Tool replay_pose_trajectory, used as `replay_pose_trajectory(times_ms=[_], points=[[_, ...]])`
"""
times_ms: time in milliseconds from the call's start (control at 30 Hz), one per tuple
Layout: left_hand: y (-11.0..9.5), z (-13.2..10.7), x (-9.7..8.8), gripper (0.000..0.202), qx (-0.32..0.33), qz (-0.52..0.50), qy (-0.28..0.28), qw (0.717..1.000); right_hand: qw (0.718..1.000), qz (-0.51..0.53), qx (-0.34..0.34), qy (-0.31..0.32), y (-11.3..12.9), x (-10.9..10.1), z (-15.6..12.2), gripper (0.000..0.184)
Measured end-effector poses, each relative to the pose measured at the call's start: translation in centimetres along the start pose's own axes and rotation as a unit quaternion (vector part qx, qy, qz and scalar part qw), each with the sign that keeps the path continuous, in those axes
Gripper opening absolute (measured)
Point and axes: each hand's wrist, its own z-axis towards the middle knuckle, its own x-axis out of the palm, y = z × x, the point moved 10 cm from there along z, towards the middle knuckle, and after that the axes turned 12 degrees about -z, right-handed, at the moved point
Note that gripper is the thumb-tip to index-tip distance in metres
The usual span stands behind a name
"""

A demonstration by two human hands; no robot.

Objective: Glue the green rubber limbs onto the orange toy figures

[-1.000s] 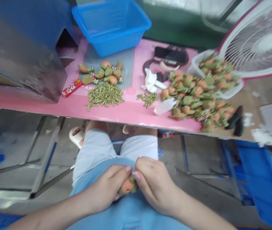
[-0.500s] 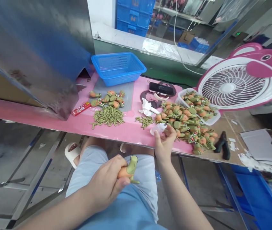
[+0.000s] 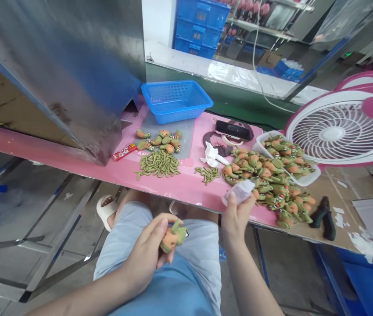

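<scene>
- Leftmost, left hand (image 3: 147,259) over the lap, fingers curled shut around a small orange-and-green toy figure (image 3: 172,236).
- Figure's long axis tilted, running from lower left to upper right; orange body buried against the fingertips, green end poking up and right, out past thumb and forefinger.
- Sits at the far tip of that hand, above the pale shorts, well short of the pink table (image 3: 180,186) edge beyond the knuckles.
- Farther out beyond the left hand, on the tabletop: loose heap of small green pieces (image 3: 158,164), and past that a few finished figures (image 3: 160,140) in front of a blue basket (image 3: 176,101).
- Rightward, right hand (image 3: 235,217) raised at the table's near edge, fingers pinched closed on a crumpled white piece (image 3: 239,192), either cloth or film, cannot tell which.
- White piece stands up out of the fingertips, leaning up and right, overlapping the table edge.
- Just beyond and right of that hand: big pile of orange-and-green figures (image 3: 272,184), spilling from a white basket (image 3: 305,180).
- Up and left of the right hand: smaller clump of green pieces (image 3: 209,173), and a white crumpled tissue (image 3: 211,156) behind it.
- Far right of the right hand: black cutters (image 3: 324,213) on the bare board, pink-and-white fan (image 3: 338,131) behind the pile.
</scene>
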Motion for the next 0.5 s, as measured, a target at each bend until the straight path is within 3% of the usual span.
replay_pose_trajectory(times_ms=[100, 267, 500], points=[[0.7, 0.1, -0.3, 0.042, -0.046, -0.056, -0.021, 0.997, 0.999, 0.024, 0.002, 0.023, 0.4, -1.3, -1.6, 0.039], [1.5, -0.3, 0.0, 0.032, -0.087, -0.091, 0.017, 0.992, 0.989, 0.082, 0.015, 0.118, 0.4, -2.3, -4.5, 0.039], [2.6, 0.0, -1.1, 0.033, -0.064, -0.115, -0.011, 0.991, 0.991, 0.074, -0.028, 0.111, 2.9, -5.1, -5.9, 0.035]])
